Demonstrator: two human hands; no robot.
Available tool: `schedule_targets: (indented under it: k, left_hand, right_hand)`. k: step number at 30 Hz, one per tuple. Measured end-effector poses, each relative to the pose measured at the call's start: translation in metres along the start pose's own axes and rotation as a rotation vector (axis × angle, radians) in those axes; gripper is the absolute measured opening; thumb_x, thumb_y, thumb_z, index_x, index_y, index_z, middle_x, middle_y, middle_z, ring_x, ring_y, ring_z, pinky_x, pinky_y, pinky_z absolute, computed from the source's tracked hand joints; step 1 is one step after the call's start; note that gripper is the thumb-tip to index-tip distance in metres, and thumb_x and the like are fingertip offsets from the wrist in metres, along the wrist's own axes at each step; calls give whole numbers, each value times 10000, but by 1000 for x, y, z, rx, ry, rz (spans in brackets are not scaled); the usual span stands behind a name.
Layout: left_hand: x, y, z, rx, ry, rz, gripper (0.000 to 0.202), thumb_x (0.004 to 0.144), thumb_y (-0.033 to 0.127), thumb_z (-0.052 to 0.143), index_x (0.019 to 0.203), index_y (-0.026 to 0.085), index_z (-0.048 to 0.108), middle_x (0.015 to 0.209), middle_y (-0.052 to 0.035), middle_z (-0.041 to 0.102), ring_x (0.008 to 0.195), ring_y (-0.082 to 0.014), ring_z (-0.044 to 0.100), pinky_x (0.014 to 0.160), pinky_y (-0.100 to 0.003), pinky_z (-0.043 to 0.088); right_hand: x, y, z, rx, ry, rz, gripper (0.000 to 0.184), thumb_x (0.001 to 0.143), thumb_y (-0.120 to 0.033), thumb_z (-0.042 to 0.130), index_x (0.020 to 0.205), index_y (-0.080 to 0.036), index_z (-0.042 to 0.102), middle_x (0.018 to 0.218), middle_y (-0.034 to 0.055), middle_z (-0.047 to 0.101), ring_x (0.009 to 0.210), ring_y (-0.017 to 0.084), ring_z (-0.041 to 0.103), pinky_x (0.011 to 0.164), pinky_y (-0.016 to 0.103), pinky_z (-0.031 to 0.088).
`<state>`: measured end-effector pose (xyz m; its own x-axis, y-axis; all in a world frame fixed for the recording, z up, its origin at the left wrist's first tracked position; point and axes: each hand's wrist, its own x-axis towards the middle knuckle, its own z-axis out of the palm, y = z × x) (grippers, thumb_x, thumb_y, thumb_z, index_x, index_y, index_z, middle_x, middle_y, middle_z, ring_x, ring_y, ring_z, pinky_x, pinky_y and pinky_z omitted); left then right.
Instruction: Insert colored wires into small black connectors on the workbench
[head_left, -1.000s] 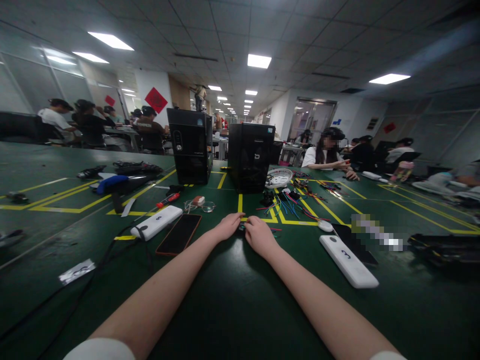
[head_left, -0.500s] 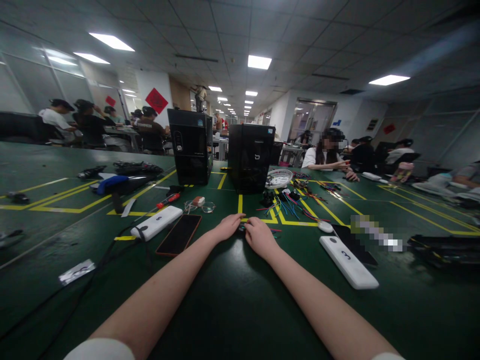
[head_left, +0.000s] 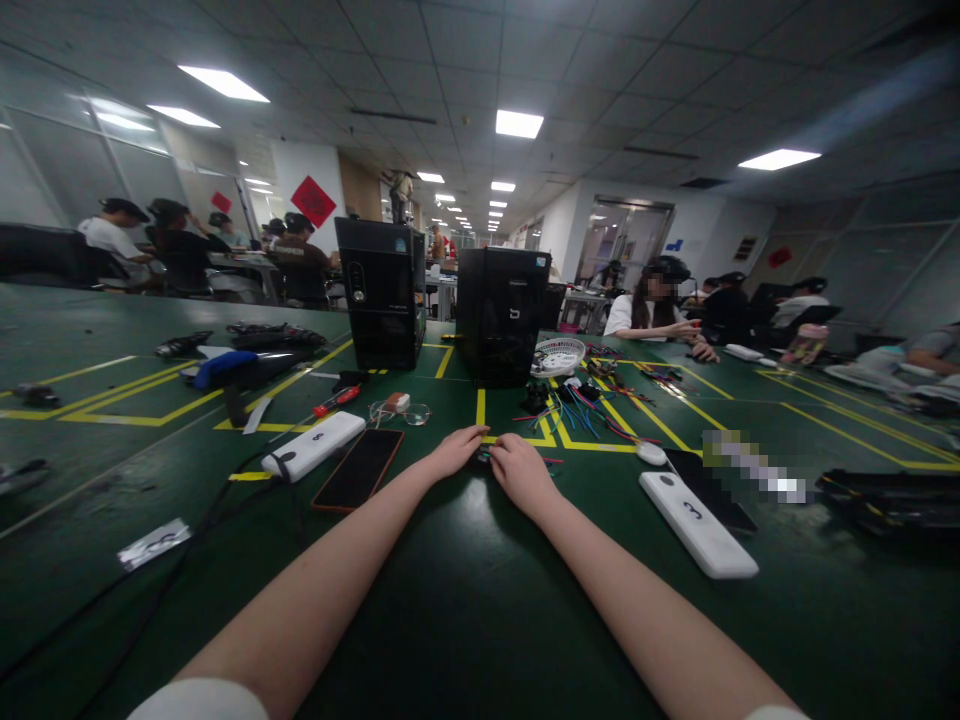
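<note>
My left hand (head_left: 456,452) and my right hand (head_left: 519,470) meet over the green table, fingers bent inward and closed. Between the fingertips is a small dark piece (head_left: 483,454), mostly hidden, so its kind cannot be made out. Thin red and green wire ends (head_left: 553,461) stick out past my right hand. Just beyond lies a loose bundle of coloured wires (head_left: 581,405) with black connectors. A dark phone (head_left: 358,470) in an orange-brown case rests left of my left hand.
Two black computer towers (head_left: 382,300) stand ahead, with a white basket (head_left: 559,356) beside the right one. White power banks (head_left: 697,525) lie at both sides. Eyeglasses (head_left: 416,413), a red screwdriver (head_left: 334,401) and cables are on the left. A person (head_left: 652,310) sits across at right.
</note>
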<state>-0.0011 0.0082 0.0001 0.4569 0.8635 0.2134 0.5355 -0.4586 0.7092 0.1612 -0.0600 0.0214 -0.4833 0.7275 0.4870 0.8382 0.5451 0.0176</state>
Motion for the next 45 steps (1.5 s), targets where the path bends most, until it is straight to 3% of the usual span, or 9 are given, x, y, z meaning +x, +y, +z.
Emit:
schedule_targets:
  k: [7,20,26,32,38,45]
  left_hand:
    - [3,-5,2,18,-5,34,355,879,256,338,1135,162,566,1199,-64,575,1135,-184,487,1019,-333,328]
    - [1,-1,1,58,-2,46,361,886,269,339,1150,155,556,1201,-72,570,1134,-193,487,1012,-330,330]
    - [0,2,-7,-146,-74,26,316,860,299,412,1083,159,588,1151,-59,598,1098,-179,519,997,-289,351]
    - [-6,7,-15,-126,-191,94,374,739,248,588,1102,158,573,1164,-73,583,1082,-203,523,974,-312,367]
    - [-8,11,-11,74,-111,126,474,647,319,697,1068,131,588,1080,-97,610,1002,-249,554,907,-345,405]
    - [-5,3,-5,99,-77,217,405,677,365,677,1005,143,597,972,-71,627,900,-223,573,808,-307,432]
  right_hand:
    - [0,2,1,-6,3,-1,181,860,-178,456,897,-156,632,915,83,566,903,171,493,813,309,417]
    - [-1,2,1,4,22,-6,184,865,-181,453,908,-148,628,923,77,565,906,165,493,823,296,414]
    - [-1,4,0,-14,21,-14,203,878,-192,432,902,-149,628,919,75,572,901,166,489,817,290,416]
    - [-1,8,1,-32,1,35,205,872,-160,425,935,-149,619,931,81,577,920,172,490,817,290,411]
    - [-2,9,3,-42,-20,68,193,856,-155,442,950,-154,611,943,84,572,898,179,496,807,297,405]
    - [-2,4,7,24,63,14,210,823,-172,510,1018,-175,587,1017,83,554,965,194,472,824,327,390]
